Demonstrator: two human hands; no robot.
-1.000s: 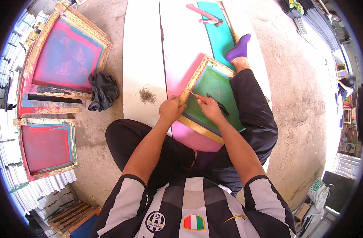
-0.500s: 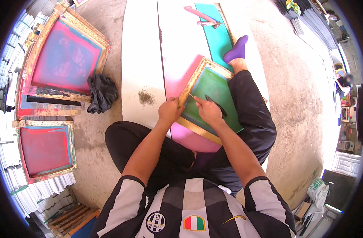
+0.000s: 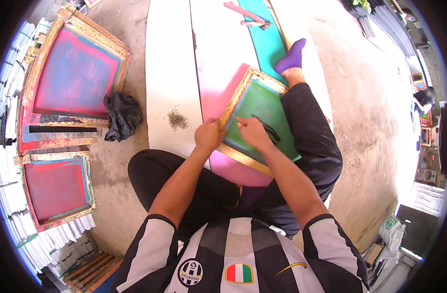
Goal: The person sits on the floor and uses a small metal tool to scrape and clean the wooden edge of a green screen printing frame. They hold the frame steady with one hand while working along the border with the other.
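A wooden screen-printing frame (image 3: 244, 157) with green mesh (image 3: 265, 102) lies tilted across my lap and the board before me. My left hand (image 3: 208, 134) grips its left wooden bar. Over the mesh, my right hand (image 3: 254, 133) is closed round a thin metal-shafted tool (image 3: 234, 116); its tip meets the left bar's inner edge, just above my left hand. Most of that tool is hidden in my fingers, so its exact kind does not show. Dark-handled pliers (image 3: 270, 131) rest on the mesh beside my right hand.
A heap of small thin bits (image 3: 177, 119) sits on the white board (image 3: 169, 63). Beyond my purple-socked foot (image 3: 292, 57) lie hand tools (image 3: 255, 20) on a teal strip (image 3: 267, 44). At left stand more screen frames (image 3: 76, 73) and a black plastic bag (image 3: 121, 116). A person (image 3: 423, 100) is far right.
The view has shifted slightly. My left hand keeps its grip on the frame, and my right hand has moved only a little with the tool still at the bar.
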